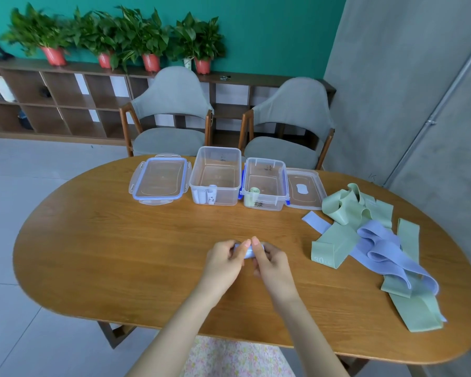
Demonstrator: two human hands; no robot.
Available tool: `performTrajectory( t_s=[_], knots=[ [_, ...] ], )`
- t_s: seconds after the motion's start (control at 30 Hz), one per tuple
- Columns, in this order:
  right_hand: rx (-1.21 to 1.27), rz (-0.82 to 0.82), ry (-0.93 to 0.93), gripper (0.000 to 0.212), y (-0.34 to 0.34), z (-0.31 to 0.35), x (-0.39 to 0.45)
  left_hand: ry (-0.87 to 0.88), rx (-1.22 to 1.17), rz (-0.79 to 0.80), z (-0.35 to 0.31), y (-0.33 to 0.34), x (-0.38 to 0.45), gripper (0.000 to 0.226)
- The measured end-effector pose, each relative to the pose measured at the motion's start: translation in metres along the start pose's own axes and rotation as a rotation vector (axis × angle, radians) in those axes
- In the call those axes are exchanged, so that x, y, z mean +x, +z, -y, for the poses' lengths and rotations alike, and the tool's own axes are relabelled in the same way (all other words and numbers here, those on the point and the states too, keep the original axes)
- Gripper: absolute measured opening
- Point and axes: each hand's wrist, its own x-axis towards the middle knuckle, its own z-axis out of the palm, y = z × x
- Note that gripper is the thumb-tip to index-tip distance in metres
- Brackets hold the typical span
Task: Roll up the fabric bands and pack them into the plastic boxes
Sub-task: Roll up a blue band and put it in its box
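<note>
Over the middle of the wooden table [120,254], my left hand [225,261] and my right hand [269,261] together grip a small rolled lavender band [248,253], mostly hidden by my fingers. At the far side stand two open clear plastic boxes. The left box [215,161] holds a few white-lavender rolls [206,195]. One green roll [254,190] lies in the right box [264,170]. A loose heap of green bands [351,208] and lavender bands [378,248] lies on the table's right side.
A blue-rimmed lid [159,180] lies left of the boxes and a clear lid [303,190] lies right of them. Two grey chairs [172,110] stand behind the table. A shelf with potted plants [150,42] lines the far wall.
</note>
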Motion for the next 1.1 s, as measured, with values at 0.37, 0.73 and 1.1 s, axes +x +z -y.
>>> performTrajectory(
  t_s=[0.37,0.73,1.1],
  knots=[
    [0.102,0.161,0.003,0.030,0.021,0.016,0.018,-0.226,-0.487,0.009,-0.018,-0.032,0.019,0.007],
    [0.012,0.318,-0.039,0.025,0.028,0.061,0.096,-0.197,-0.819,0.195,-0.020,-0.070,0.077,0.028],
    [-0.938,0.276,-0.276,0.037,0.038,0.083,0.243,0.050,0.279,-0.319,0.006,-0.100,0.191,0.050]
  ],
)
